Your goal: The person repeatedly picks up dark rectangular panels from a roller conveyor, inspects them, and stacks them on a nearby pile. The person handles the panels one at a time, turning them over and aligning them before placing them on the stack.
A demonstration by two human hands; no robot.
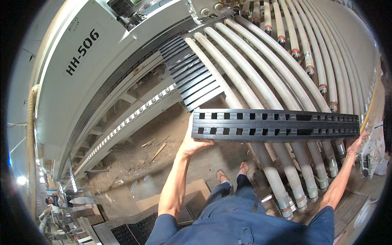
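Observation:
A long black slotted plastic panel (pixel 267 134), with two rows of square openings along the side facing me, is held level in front of my body over several pale tubes. My left hand (pixel 192 141) is closed round its left end, with fingers under the lower edge. At the opposite end my right hand (pixel 356 143) grips the lower corner; its fingers are partly hidden. Just beyond the panel's left end lies a black ribbed piece (pixel 195 71), up against the machine and the tubes.
Long pale tubes (pixel 245 57) with metal ends run across the right side. On the left stands a large white machine (pixel 77 94) with a toothed rail (pixel 141 110). Scraps of wood (pixel 158 152) lie on the dirty floor near my feet. Another person (pixel 54 200) is far off, lower left.

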